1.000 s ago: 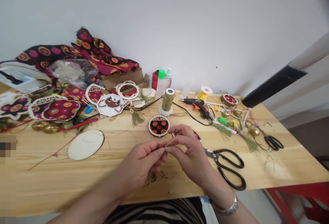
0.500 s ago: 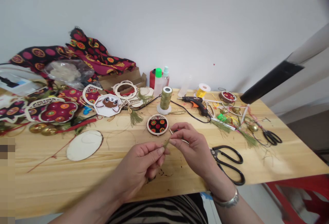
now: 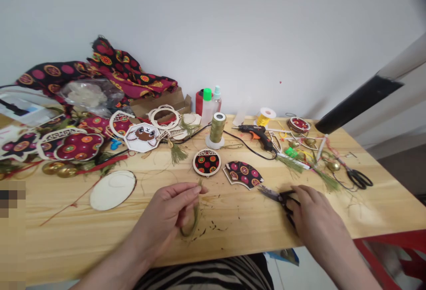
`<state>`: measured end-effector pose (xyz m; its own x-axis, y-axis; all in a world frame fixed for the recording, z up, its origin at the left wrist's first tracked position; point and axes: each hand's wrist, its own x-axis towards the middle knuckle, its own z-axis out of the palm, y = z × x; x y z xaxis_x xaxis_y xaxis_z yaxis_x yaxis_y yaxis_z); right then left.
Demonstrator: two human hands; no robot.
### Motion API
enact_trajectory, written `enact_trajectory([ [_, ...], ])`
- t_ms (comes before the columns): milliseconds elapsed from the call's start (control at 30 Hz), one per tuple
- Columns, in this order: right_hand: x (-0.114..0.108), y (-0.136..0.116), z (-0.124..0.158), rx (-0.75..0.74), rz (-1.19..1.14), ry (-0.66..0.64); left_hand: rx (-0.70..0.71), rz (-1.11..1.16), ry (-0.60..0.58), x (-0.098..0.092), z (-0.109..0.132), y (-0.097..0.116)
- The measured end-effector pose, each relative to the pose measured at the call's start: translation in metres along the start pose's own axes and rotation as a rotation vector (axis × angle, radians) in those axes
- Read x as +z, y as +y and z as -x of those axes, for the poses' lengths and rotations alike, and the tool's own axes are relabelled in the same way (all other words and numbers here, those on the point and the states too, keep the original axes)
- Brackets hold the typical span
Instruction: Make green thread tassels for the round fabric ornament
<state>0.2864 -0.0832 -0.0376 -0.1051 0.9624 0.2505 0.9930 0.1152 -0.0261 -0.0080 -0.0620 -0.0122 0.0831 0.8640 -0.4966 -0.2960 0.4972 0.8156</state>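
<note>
My left hand (image 3: 178, 208) is closed in a pinch on a bundle of olive-green thread (image 3: 195, 214), whose strands hang down in a loop below the fingers. On the right, my right hand (image 3: 314, 214) has its fingers around the black handles of the scissors (image 3: 273, 193). The blades point left, toward a fan-shaped piece covered in patterned fabric (image 3: 244, 174). Beyond my left hand lies a round fabric-covered pendant (image 3: 207, 162) with a pale wooden frame. A spool of olive thread (image 3: 218, 129) stands upright behind it.
A glue gun (image 3: 254, 132) and a spool of yellow cord (image 3: 266, 116) are toward the back. A second pair of scissors (image 3: 359, 178) lies at the right. To the left are an oval white board (image 3: 113, 190), an animal-face octagon (image 3: 142, 138) and piled patterned fabric (image 3: 123, 70).
My right hand has left the green thread and moved right onto the scissors, uncovering the fan-shaped piece. My left hand keeps the thread and has shifted slightly left.
</note>
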Motion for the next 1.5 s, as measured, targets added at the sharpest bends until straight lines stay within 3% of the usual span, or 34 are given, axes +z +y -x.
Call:
enact_trajectory([
  [200,0.008,0.031,0.016,-0.017,-0.017,-0.071,-0.016,0.03,0.009,0.001,0.001,-0.004],
  [433,-0.003,0.031,0.019,-0.071,-0.112,-0.152,-0.018,0.021,0.015,0.003,0.004,-0.004],
  [733,-0.016,0.025,0.011,0.057,-0.141,-0.248,-0.01,0.023,0.036,0.006,0.006,-0.004],
  [833,-0.031,0.013,0.009,0.125,-0.344,-0.365,-0.01,0.031,0.036,0.005,0.006,-0.004],
  [933,-0.044,-0.009,0.011,0.12,-0.734,-0.527,0.002,0.031,0.029,0.004,0.006,-0.005],
  [1067,-0.05,-0.039,0.019,0.101,-1.132,-0.603,0.019,0.027,0.028,0.004,0.007,-0.006],
  [1200,-0.06,-0.065,0.015,0.097,-1.175,-0.725,0.028,0.031,0.03,0.005,0.009,-0.004],
  [1367,-0.07,-0.087,-0.01,0.071,-1.114,-0.857,0.058,-0.014,0.036,0.005,0.013,-0.004],
  [1500,-0.066,-0.091,-0.016,0.076,-1.004,-0.8,0.07,-0.109,0.001,0.004,0.014,-0.007],
])
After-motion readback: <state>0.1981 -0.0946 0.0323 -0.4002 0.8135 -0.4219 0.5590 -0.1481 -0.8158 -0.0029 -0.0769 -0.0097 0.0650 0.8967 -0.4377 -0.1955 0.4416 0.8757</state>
